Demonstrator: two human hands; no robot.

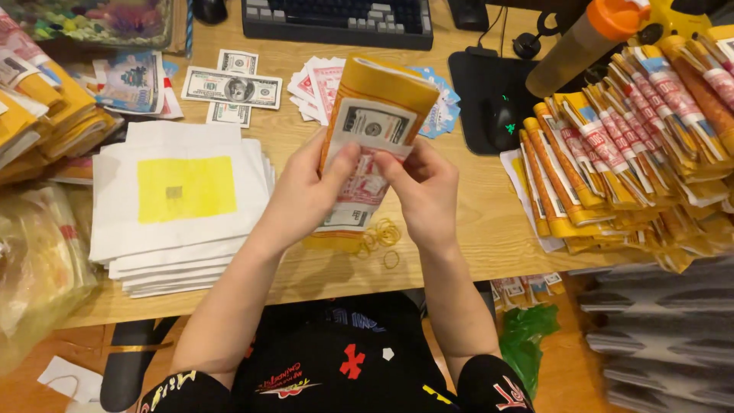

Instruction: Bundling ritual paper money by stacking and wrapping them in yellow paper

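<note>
Yellow paper bundle [375,138] sits upright over the desk [474,222], held between both hands. My left hand [306,195] pinches its left edge, thumb pressed on the banknote-style slips on front; my right hand [424,191] pinches those slips from the right. I judge this the squaring-up step before binding. Next move likely calls for a rubber band [381,233] from the loose ones just below. Finished bundles [627,145] are stacked right, white sheets [180,203] left.

On the table [474,229], the paper bundle [375,130] sits centre, envelope stack [180,203] left, rolled bundles [634,138] right, keyboard [336,21] behind, rubber bands [382,237] in front.
</note>
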